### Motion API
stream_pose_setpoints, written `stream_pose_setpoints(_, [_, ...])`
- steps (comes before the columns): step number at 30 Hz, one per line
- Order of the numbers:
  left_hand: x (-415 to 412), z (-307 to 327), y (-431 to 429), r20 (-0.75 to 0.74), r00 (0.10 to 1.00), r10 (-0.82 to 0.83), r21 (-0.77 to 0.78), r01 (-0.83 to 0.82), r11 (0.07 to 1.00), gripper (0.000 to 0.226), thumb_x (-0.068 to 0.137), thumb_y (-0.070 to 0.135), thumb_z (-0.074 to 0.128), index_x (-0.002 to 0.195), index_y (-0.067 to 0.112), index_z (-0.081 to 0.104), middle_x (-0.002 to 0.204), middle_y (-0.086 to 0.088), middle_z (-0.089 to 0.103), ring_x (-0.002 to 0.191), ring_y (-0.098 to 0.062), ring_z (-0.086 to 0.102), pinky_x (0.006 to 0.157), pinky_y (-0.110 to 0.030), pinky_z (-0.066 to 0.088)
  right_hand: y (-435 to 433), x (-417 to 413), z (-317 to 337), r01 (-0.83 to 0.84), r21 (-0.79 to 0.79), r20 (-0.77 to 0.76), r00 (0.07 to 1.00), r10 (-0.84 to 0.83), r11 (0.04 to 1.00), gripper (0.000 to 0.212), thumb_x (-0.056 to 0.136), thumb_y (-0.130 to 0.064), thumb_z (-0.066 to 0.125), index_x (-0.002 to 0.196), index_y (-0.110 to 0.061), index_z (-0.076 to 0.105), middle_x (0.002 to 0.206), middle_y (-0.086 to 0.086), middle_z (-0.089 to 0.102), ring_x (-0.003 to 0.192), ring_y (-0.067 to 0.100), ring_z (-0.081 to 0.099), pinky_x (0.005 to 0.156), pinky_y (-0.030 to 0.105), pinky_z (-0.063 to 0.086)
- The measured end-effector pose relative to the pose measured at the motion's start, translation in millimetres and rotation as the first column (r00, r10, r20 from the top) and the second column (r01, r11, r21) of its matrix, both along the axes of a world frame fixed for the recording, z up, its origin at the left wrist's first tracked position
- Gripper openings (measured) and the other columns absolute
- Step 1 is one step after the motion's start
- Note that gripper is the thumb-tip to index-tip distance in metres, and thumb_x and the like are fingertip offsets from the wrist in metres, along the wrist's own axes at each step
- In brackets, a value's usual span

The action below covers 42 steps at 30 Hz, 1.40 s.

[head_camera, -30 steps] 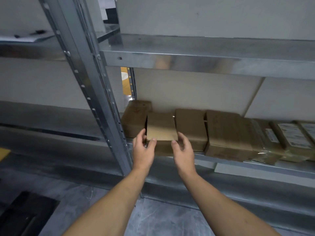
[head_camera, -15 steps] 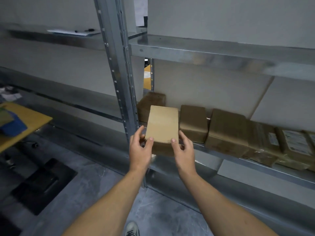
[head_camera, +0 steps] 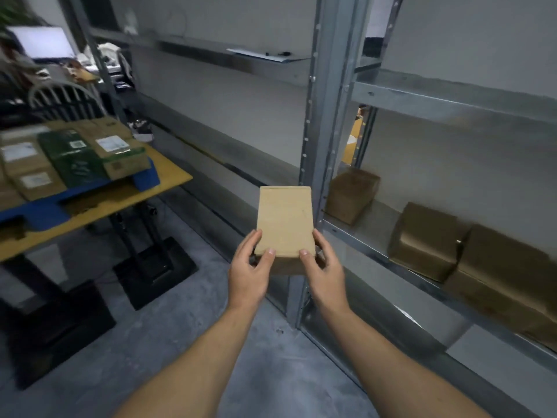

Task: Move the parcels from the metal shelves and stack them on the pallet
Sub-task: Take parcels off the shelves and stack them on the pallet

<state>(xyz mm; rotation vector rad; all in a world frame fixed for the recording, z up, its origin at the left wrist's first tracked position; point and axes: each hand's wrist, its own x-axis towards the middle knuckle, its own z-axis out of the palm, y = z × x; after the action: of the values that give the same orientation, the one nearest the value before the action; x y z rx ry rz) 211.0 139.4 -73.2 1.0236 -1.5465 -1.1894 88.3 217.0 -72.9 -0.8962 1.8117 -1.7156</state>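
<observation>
Head view: both hands grip one tan parcel (head_camera: pixel 284 220), which is held in the air near the middle of the scene, in front of the grey upright post (head_camera: pixel 328 116) of the metal shelves (head_camera: pixel 452 101). The left hand (head_camera: pixel 247 273) clasps the parcel's near left corner, with the thumb lying on the top face and the fingers round the side edge. The right hand (head_camera: pixel 324 271) clasps the near right corner in the same way. The parcel touches neither shelf nor counter, and its plain top face tilts slightly toward the camera.

To the right, the lower shelf board (head_camera: pixel 376 245) carries three brown parcels in a row. The far parcel (head_camera: pixel 351 194) sits just beside the post, apart from the others. The middle parcel (head_camera: pixel 422 239) and the near parcel (head_camera: pixel 506 279) stand close side by side.

To the left, well apart from the held parcel, a yellow-topped counter (head_camera: pixel 120 200) carries a blue pallet (head_camera: pixel 144 179). Stacked on the pallet are a dark green box (head_camera: pixel 72 158) and several brown labelled parcels (head_camera: pixel 30 173). The counter's black feet (head_camera: pixel 153 267) stand on the grey floor (head_camera: pixel 180 327). At the far left are a curved chair back (head_camera: pixel 63 98) and a bright screen (head_camera: pixel 42 42), both blurred.
</observation>
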Motion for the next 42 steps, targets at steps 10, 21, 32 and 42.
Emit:
stream_pose_setpoints(10, [157.7,0.6,-101.7,0.038,0.956,0.291,-0.035,-0.29,0.956,0.049,0.095,0.018,0.068,0.142,0.024,0.055,0.144,0.014,0.046,0.134,-0.002,0.042,0.099,-0.002,0.033,-133.6,136.5,8.4,-0.314,-0.014,-0.063,0.948,0.313,0.949,0.05,0.098,-0.023,0.064,0.145,-0.033,0.05,0.139,-0.014,0.05,0.128,0.002,0.051,0.104,0.021,0.044])
stream_pose_setpoints(21, [353.9,17.4,-226.4,0.051,0.859,0.509,-0.072,-0.505,0.86,0.051,0.095,0.021,0.069,0.143,0.028,0.054,0.142,0.016,0.045,0.134,-0.004,0.043,0.109,-0.022,0.041,-302.2,323.4,18.4,-0.55,-0.047,-0.082,0.834,0.545,0.834,0.044,0.099,-0.026,0.062,0.14,-0.041,0.053,0.143,-0.014,0.048,0.134,0.005,0.047,0.113,0.038,0.043])
stream_pose_setpoints(32, [476.1,45.4,-310.0,0.038,0.749,0.662,-0.133,-0.652,0.746,0.05,0.094,0.02,0.07,0.142,0.026,0.054,0.145,0.01,0.046,0.135,-0.007,0.044,0.094,-0.001,0.038,-415.0,449.0,46.6,-0.706,-0.113,-0.11,0.708,0.698,0.699,0.044,0.1,-0.022,0.061,0.141,-0.035,0.054,0.14,-0.017,0.05,0.129,-0.006,0.046,0.113,0.028,0.04])
stream_pose_setpoints(42, [540.7,68.2,-431.2,0.012,0.625,0.781,-0.192,-0.765,0.615,0.051,0.095,0.022,0.07,0.142,0.029,0.054,0.144,0.013,0.046,0.136,-0.01,0.044,0.114,-0.036,0.043,-558.7,521.8,65.1,-0.798,-0.176,-0.106,0.597,0.795,0.576,0.044,0.101,-0.026,0.06,0.142,-0.038,0.052,0.144,-0.019,0.049,0.13,-0.006,0.045,0.113,0.03,0.042])
